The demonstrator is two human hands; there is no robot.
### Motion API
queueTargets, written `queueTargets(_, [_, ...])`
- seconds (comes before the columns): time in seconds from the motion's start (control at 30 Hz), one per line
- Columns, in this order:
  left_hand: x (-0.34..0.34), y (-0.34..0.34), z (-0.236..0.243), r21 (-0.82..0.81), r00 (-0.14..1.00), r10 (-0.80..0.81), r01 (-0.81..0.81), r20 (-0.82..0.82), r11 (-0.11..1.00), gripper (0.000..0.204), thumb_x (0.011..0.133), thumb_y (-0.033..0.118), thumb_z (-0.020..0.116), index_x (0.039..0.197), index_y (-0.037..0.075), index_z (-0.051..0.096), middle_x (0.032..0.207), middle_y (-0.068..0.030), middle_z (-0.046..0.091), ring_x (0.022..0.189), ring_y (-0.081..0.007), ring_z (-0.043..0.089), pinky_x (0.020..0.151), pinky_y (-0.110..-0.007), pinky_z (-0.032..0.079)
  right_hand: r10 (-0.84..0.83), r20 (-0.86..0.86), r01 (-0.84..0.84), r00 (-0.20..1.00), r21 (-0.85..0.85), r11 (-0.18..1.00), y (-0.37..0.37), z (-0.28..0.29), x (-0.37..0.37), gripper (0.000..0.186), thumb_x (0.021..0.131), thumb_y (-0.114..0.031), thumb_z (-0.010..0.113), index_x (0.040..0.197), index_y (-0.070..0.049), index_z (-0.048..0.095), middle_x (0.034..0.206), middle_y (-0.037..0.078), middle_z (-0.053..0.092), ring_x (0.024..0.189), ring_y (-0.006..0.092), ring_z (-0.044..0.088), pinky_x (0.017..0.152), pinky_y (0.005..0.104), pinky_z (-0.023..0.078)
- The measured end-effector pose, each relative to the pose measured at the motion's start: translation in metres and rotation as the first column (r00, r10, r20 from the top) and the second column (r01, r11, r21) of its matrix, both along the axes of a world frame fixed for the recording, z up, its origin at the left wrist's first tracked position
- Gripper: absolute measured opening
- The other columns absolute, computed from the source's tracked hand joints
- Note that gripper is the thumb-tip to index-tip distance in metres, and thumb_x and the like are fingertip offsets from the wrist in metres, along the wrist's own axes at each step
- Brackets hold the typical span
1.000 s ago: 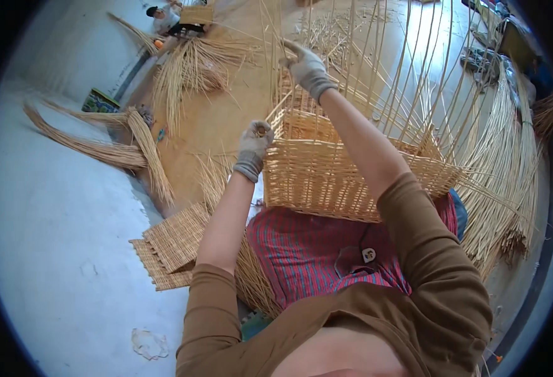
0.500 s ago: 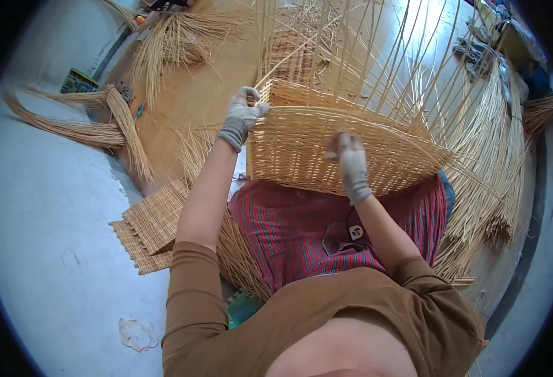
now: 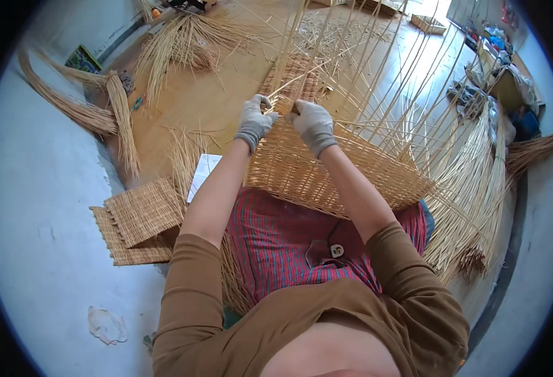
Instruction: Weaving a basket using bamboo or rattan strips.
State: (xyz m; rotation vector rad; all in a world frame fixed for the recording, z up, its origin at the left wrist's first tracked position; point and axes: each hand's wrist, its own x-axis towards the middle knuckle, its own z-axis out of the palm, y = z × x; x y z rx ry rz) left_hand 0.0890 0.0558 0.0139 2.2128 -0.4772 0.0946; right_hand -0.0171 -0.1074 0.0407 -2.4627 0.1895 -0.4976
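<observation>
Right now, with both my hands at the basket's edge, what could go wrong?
The long canes standing beyond your left hand and right hand might snag or spring back. The basket rests on the striped cloth, so a hard pull could perhaps shift it.

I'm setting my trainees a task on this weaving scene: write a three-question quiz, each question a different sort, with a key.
1. True or false: the left hand and the right hand are both gloved.
2. Where are the hands on the woven basket? A) Near its right end. B) Near the left end of its upper edge. C) Under its base.
3. Fill in the side: the flat woven panels lie to the person's ____ of the striped cloth over the lap.

Key: 1 true; 2 B; 3 left.
</observation>
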Motion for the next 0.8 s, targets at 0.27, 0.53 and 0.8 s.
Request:
queueTargets(0.27, [0.015,-0.002,-0.024,-0.055,0.999,-0.02,0.022,0.03,0.998,0.036,0.073,0.019,0.09,0.099,0.012,0.065,0.098,-0.0144,0.064,0.09,-0.0302,0.064,0.082,-0.044,0.054,-0.05,-0.367,-0.035,0.929,-0.22,0.975,0.003,0.014,0.027,0.044,0.094,-0.049,0.066,0.107,-0.009,0.079,0.11,0.018,0.077,0.106,0.036,0.073,0.089,0.0463,0.058])
queueTargets(0.53, [0.021,0.002,-0.018,-0.05,0.999,-0.037,0.035,-0.032,0.998,0.038,0.069,0.02,0.09,0.099,0.014,0.068,0.096,-0.0123,0.067,0.089,-0.0281,0.065,0.081,-0.042,0.055,-0.071,0.063,0.06,0.995,0.157,0.986,0.014,-0.028,-0.007,0.035,0.098,-0.032,0.065,0.129,-0.016,0.071,0.11,0.017,0.076,0.106,0.0347,0.072,0.092,0.0458,0.056])
queueTargets(0.8, [-0.041,-0.014,-0.001,-0.1,0.84,0.086,-0.037,0.536,0.994,0.045,0.084,0.017,0.08,0.126,0.017,0.061,0.104,-0.0127,0.068,0.098,-0.0337,0.065,0.092,-0.043,0.052,-0.207,-0.103,0.153,0.973,0.958,0.243,-0.031,-0.117,-0.141,0.028,0.1,-0.011,0.07,0.127,-0.011,0.065,0.098,0.001,0.071,0.078,0.0081,0.064,0.059,0.0261,0.053])
